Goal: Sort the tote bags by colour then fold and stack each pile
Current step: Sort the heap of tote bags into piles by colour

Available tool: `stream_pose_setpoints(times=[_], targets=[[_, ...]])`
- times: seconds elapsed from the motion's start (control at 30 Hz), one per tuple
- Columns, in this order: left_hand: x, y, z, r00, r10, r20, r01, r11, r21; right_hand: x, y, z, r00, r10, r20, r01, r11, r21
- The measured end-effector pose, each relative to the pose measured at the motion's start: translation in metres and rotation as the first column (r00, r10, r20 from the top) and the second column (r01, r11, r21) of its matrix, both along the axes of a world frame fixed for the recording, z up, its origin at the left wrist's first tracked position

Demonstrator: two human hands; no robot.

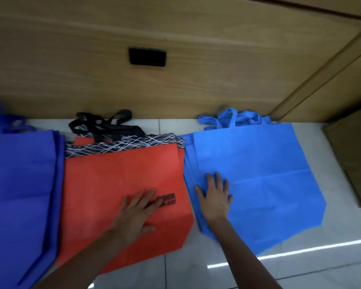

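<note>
Presses left hand (136,211), fingers spread flat, on orange-red non-woven tote bags (123,176) at frame centre; rests right hand (215,198), equally flat, on light-blue fabric totes (263,170) at right. Grips nothing. Risks sliding loose layers askew during folding.

Dim, soft light in my view, white glare streaking the floor (321,270) at five o'clock, dark blue bags (19,174) smeared at nine.

White tiled floor (196,274); wooden cabinet front (92,59) behind, black recessed handle (147,56) in it; cardboard box (354,155) on floor, right edge.
</note>
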State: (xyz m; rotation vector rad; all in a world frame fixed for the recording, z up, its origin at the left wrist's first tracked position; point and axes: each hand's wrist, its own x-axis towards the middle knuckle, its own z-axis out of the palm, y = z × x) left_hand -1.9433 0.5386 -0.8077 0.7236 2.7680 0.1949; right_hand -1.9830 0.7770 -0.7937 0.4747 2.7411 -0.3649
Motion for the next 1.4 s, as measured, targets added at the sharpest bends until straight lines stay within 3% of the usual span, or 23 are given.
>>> stream_pose_setpoints(times=[0.1,0.17,0.2,0.27,0.37,0.47,0.6,0.73,0.8,0.87,0.93,1.07,1.17,1.27,1.4], targets=[[-0.001,-0.023,0.021,0.989,0.14,-0.049,-0.126,0.969,0.212,-0.008,-0.035,0.02,0.999,-0.017,-0.027,0.017,1.0,-0.007],[-0.002,-0.05,0.039,0.955,0.295,-0.043,-0.265,0.907,0.328,-0.011,-0.081,0.038,0.973,0.149,-0.177,-0.171,0.978,-0.12],[0.002,-0.068,0.047,0.927,0.373,-0.049,-0.333,0.873,0.356,-0.012,-0.11,0.046,0.939,0.251,-0.234,-0.304,0.926,-0.225],[0.018,-0.114,0.055,0.844,0.536,-0.017,-0.486,0.779,0.395,-0.009,-0.174,0.063,0.872,0.445,-0.205,-0.488,0.747,-0.452],[0.06,-0.186,0.064,0.649,0.755,0.097,-0.705,0.547,0.452,0.001,-0.26,0.078,0.75,0.653,-0.106,-0.558,0.539,-0.631],[0.114,-0.249,0.069,0.43,0.887,0.169,-0.837,0.322,0.442,0.02,-0.328,0.074,0.642,0.764,-0.067,-0.603,0.448,-0.661],[0.182,-0.311,0.076,0.213,0.961,0.174,-0.912,0.132,0.389,0.056,-0.413,0.074,0.451,0.89,-0.069,-0.693,0.301,-0.655],[0.244,-0.35,0.087,-0.034,0.979,0.199,-0.937,-0.101,0.335,0.098,-0.486,0.08,0.2,0.979,-0.046,-0.751,0.123,-0.649],[0.277,-0.362,0.085,-0.13,0.964,0.232,-0.935,-0.197,0.295,0.119,-0.515,0.077,0.138,0.99,-0.04,-0.766,0.081,-0.638],[0.311,-0.37,0.076,-0.195,0.95,0.243,-0.935,-0.255,0.247,0.143,-0.538,0.067,0.156,0.988,0.001,-0.736,0.117,-0.667],[0.346,-0.377,0.063,-0.278,0.936,0.218,-0.926,-0.321,0.2,0.169,-0.553,0.05,0.237,0.969,0.072,-0.673,0.217,-0.708],[0.412,-0.384,0.035,-0.555,0.813,0.177,-0.828,-0.561,-0.021,0.218,-0.575,0.026,0.527,0.835,0.161,-0.544,0.477,-0.69],[0.447,-0.378,0.019,-0.609,0.736,0.295,-0.783,-0.618,-0.074,0.245,-0.592,0.013,0.703,0.673,0.231,-0.334,0.599,-0.728],[0.457,-0.371,0.015,-0.587,0.769,0.252,-0.805,-0.588,-0.079,0.27,-0.603,0.005,0.7,0.655,0.285,-0.202,0.564,-0.8],[0.462,-0.38,0.025,-0.554,0.812,0.186,-0.827,-0.563,-0.004,0.289,-0.598,0.023,0.513,0.858,-0.007,-0.483,0.282,-0.829]])
